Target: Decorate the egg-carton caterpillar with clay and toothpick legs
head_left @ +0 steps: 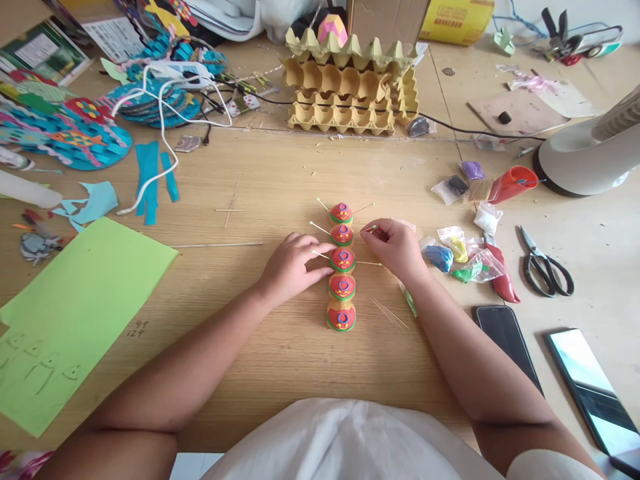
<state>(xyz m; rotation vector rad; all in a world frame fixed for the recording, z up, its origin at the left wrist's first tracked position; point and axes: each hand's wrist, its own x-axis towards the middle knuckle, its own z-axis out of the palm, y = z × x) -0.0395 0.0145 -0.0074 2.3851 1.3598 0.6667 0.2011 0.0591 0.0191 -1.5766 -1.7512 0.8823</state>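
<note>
A row of several egg-carton cups point(343, 287), each covered with red clay and given a small face and green rim, stands upright along the table's middle. Thin sticks with pale tips point(372, 263) poke out from both sides of the upper cups. Thumb and fingers of my left hand point(289, 267) grip the row from the left, around the third cup. To the right of the second cup, my right hand point(397, 245) pinches a thin stick with a pale green tip point(373, 228). Its other end is hard to make out.
Loose thin sticks point(389, 312) lie right of the row. Farther right are bagged clay point(439, 256), scissors point(545, 267), a red cup point(515, 185) and two phones point(507, 340). Egg cartons point(345, 117) stand behind; green paper point(90, 300) and a white cable point(163, 127) lie left.
</note>
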